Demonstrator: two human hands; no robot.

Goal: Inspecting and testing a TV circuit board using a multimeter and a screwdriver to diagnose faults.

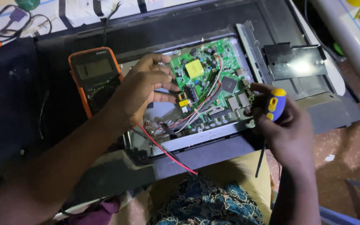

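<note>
Currently the flat black TV chassis (196, 25) lies back-open with the green circuit board (207, 81) still mounted, left hand (144, 89) fingers spread loose on the board's left edge, right hand (286, 125) gripping a blue-and-yellow-handled screwdriver (275, 104) at its right edge, orange multimeter (94, 77) idle alongside.

The left forearm reaches in from the lower left, rising diagonally toward the middle of the view. The left hand (144, 89) is held palm-down with the wrist slightly bent, its fingers (163, 79) loosely spread and pointing right, the fingertips curled a little downward. The right forearm comes up from the bottom edge, nearly vertical. The right hand (282, 121) is closed in a fist-like grip, knuckles toward the camera, thumb side uppermost.
</note>
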